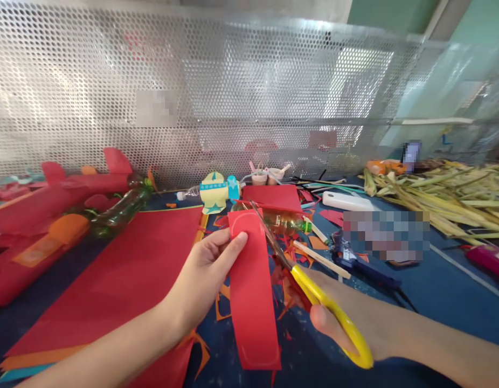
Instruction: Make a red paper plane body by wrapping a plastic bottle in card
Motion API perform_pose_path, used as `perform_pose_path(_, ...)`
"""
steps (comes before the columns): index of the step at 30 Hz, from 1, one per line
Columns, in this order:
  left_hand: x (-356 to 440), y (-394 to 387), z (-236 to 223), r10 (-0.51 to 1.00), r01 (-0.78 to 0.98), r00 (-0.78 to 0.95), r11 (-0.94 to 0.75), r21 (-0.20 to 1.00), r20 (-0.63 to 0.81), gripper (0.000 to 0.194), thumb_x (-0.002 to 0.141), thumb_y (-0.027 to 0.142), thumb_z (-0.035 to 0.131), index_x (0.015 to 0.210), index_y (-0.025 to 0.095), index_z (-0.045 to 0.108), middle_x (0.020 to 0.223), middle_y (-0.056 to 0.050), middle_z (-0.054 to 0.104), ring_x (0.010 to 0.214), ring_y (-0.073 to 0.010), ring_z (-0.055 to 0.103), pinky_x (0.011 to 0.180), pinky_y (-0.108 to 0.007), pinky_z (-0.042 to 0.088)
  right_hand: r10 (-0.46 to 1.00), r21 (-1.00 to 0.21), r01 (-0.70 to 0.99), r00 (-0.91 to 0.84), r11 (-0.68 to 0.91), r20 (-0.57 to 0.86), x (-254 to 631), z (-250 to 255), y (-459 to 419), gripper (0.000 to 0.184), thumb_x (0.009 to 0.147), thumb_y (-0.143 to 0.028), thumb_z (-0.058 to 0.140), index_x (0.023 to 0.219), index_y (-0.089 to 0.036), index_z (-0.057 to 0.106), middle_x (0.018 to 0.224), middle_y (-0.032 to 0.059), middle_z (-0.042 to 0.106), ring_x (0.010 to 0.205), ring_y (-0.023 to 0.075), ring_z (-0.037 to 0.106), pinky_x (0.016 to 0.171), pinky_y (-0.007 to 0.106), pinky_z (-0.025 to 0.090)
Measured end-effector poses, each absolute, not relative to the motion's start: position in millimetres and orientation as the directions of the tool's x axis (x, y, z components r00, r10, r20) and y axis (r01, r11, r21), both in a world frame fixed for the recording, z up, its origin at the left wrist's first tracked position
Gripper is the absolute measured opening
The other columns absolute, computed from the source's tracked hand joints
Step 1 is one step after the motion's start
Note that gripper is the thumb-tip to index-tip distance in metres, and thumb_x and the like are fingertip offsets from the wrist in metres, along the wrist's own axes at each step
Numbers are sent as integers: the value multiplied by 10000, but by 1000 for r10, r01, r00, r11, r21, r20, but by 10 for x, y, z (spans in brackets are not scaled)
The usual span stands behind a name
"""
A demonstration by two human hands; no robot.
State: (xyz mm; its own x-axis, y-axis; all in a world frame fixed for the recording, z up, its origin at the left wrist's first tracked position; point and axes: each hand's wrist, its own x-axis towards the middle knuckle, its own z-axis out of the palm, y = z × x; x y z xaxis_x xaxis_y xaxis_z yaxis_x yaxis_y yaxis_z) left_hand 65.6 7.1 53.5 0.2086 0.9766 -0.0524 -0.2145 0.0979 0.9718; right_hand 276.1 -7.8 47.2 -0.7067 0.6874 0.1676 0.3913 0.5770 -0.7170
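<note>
Between thumb and fingers, my left hand (217, 256) pinches a long red paper strip (253, 302) near its top end. A faint outline with rounded corners shows on the strip. My right hand (334, 302) grips yellow-handled scissors (330, 307), thumb through one loop. The scissor blades lie close along the strip's upper right edge; whether they touch the paper I cannot tell. Under the hands are red and orange paper scraps (223, 302). A stack of red paper sheets (124, 280) lies left of the strip, with orange and blue sheets at its lower edge.
Red paper-covered models (31, 215) and a green plastic bottle (124, 210) lie at left. A yellow-and-blue decorated bottle (215, 188) is at the back. To the right are a glue gun (362, 267), wooden sticks (322, 258), a white device (348, 201) and dried stalks (427, 199). Perforated metal (233, 81) stands behind.
</note>
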Motion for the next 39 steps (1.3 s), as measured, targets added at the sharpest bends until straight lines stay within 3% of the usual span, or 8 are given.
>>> perform_pose_path(5, 706, 68, 511, 987, -158, 151, 82, 984, -58, 331, 748, 497, 708, 899, 203, 703, 766, -35, 753, 601, -194, 690, 574, -281, 569, 706, -760, 380, -694, 527, 143, 2758, 590, -127, 765, 853, -764, 210, 1197, -167, 542, 996, 129, 631, 913, 264, 596, 893, 397, 466)
perform_pose_path(12, 695, 41, 514, 984, -242, 172, 94, 966, -53, 316, 766, 423, 715, 1005, 217, 706, 736, -23, 748, 659, -223, 711, 663, -332, 585, 706, -742, 411, -699, 530, 117, 2784, 508, -100, 784, 855, -753, 255, 1323, -152, 442, 1183, 173, 573, 1056, 279, 566, 970, 416, 425)
perform_pose_path(20, 680, 44, 505, 973, -233, 224, 102, 967, -48, 243, 787, 408, 699, 954, 232, 720, 709, -10, 741, 665, -223, 713, 665, -332, 585, 718, -725, 401, -671, 560, 183, 2767, 457, -113, 792, 841, -773, 255, 1332, -183, 448, 1132, 136, 602, 985, 266, 591, 860, 367, 471)
perform_pose_path(23, 687, 34, 508, 976, -220, 213, 95, 971, -47, 250, 773, 414, 711, 945, 233, 720, 707, -8, 740, 690, -231, 716, 661, -327, 585, 730, -717, 416, -658, 559, 187, 2770, 448, -107, 791, 820, -793, 262, 1250, -172, 496, 1060, 133, 616, 922, 261, 600, 826, 364, 479)
perform_pose_path(26, 701, 22, 509, 978, -233, 201, 94, 968, -47, 267, 765, 416, 717, 948, 221, 714, 752, -21, 749, 745, -241, 718, 676, -326, 585, 745, -705, 461, -652, 539, 143, 2794, 406, -69, 762, 795, -820, 259, 1108, -184, 538, 866, 92, 611, 740, 238, 576, 725, 363, 489)
perform_pose_path(32, 706, 30, 471, 980, -242, 193, 101, 965, -54, 274, 777, 440, 703, 884, 188, 689, 785, -51, 753, 654, -217, 707, 656, -335, 583, 706, -748, 383, -690, 542, 159, 2832, 285, 26, 638, 788, -814, 329, 910, -207, 482, 658, -9, 473, 549, 151, 404, 508, 281, 385)
perform_pose_path(39, 718, 7, 427, 978, -275, 205, 97, 957, -40, 278, 795, 404, 699, 962, 183, 677, 826, -49, 751, 716, -199, 706, 676, -306, 572, 720, -761, 388, -678, 520, 146, 2775, 305, 13, 676, 770, -851, 234, 847, -206, 424, 655, -21, 421, 541, 122, 336, 474, 251, 318)
